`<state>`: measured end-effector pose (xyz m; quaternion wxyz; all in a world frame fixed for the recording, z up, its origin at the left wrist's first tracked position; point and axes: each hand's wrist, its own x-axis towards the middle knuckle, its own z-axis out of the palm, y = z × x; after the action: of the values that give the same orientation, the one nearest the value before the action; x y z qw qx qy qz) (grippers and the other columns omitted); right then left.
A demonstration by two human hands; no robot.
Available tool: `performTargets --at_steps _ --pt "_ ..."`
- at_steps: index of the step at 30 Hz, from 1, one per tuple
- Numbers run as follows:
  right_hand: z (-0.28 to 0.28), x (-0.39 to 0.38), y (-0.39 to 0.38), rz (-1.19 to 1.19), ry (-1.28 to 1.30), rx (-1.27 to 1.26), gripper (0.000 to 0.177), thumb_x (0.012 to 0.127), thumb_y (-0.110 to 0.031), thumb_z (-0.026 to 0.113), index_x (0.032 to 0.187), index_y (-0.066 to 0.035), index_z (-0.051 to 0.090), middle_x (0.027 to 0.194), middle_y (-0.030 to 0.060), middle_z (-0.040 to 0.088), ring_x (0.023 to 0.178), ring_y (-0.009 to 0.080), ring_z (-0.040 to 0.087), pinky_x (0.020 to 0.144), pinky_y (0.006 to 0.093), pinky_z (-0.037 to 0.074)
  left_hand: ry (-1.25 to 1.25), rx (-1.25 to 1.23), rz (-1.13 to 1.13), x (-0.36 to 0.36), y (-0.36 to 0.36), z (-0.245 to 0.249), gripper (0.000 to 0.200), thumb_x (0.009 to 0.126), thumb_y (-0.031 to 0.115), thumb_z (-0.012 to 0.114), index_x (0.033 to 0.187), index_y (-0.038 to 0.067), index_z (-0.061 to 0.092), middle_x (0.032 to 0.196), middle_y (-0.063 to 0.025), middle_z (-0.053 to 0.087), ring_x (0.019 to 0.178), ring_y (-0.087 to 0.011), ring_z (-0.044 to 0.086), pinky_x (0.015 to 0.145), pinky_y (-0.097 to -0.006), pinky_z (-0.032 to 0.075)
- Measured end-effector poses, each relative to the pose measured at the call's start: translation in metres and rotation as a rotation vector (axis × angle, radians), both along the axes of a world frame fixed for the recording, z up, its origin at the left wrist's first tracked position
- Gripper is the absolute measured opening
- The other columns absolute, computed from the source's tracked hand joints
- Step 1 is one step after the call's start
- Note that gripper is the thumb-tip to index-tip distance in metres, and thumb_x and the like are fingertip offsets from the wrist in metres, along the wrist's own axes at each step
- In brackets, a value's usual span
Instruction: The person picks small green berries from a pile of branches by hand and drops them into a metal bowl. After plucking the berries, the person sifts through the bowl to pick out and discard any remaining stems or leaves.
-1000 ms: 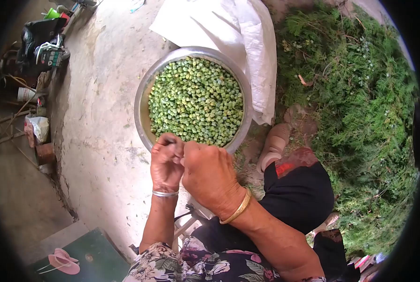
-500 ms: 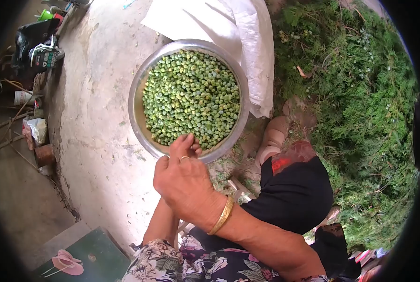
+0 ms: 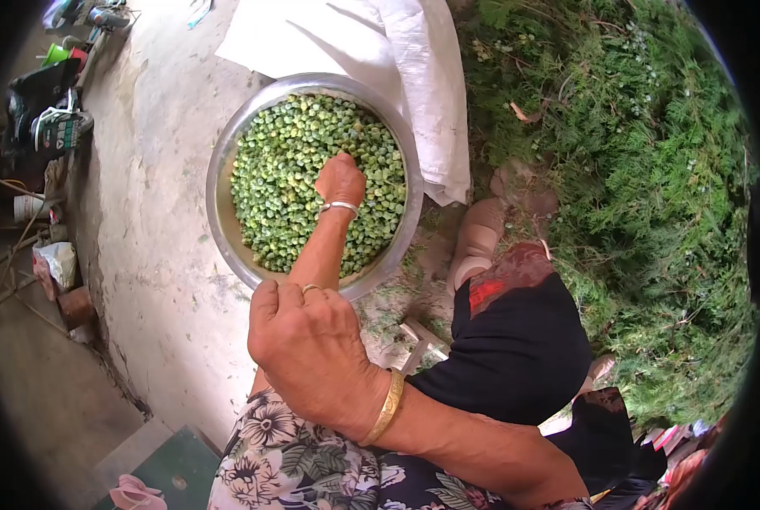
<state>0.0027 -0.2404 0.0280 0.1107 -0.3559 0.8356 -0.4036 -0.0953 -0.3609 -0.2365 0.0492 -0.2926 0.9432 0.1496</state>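
A round metal basin (image 3: 217,212) holds a thick layer of small green seed cones (image 3: 286,161). My left hand (image 3: 342,180), with a silver bracelet at its wrist, is over the cones right of the basin's middle. Its fingers curl downward and their tips are hidden, so anything in them cannot be made out. Nearer to me is my right hand (image 3: 308,353), wearing a ring and a gold bracelet. It is closed in a fist above my left forearm, just off the basin's near rim; what it holds, if anything, is hidden.
Leafy green conifer branches (image 3: 618,187) are heaped on the right. A white woven sack (image 3: 427,93) lies behind the basin. My shoe (image 3: 480,229) and black-clad knee (image 3: 524,348) are right of it. Tools and containers line the left edge, near a dark green board (image 3: 172,472).
My left hand has moved from beside my right hand, at the near rim, forward onto the cones. My right hand stays closed. The whole view has shifted slightly.
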Motion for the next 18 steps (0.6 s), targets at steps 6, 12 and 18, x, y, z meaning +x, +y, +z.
performTargets --at_steps 6,12,18 --pt "0.0 0.002 0.0 0.018 -0.002 -0.009 0.02 0.066 0.0 0.06 0.083 0.008 0.053 0.068 0.0152 0.056 0.06 0.0263 0.06 0.053 0.0342 0.048 -0.002 0.043 -0.063 0.018 -0.013 -0.004 0.013 0.075 0.014 0.06 0.077 0.002 0.064 0.078 -0.0201 0.064 0.076 -0.0361 0.063 0.065 -0.0437 0.05" --pt "0.002 0.005 -0.001 0.023 -0.011 -0.03 0.02 0.066 0.001 0.059 0.083 0.009 0.052 0.068 0.0155 0.056 0.062 0.0258 0.06 0.054 0.0338 0.048 0.348 0.293 -0.226 0.031 0.01 0.006 0.007 0.075 0.007 0.058 0.08 0.001 0.06 0.07 -0.0196 0.061 0.066 -0.0344 0.061 0.063 -0.0427 0.048" --pt "0.001 0.004 0.0 0.029 -0.023 -0.031 0.023 0.067 0.0 0.059 0.086 0.011 0.052 0.07 0.0162 0.056 0.066 0.0261 0.06 0.055 0.0337 0.048 0.083 -0.116 -0.676 0.013 0.042 0.02 0.013 0.081 0.007 0.049 0.09 0.005 0.057 0.072 -0.0168 0.058 0.069 -0.033 0.062 0.058 -0.0417 0.048"
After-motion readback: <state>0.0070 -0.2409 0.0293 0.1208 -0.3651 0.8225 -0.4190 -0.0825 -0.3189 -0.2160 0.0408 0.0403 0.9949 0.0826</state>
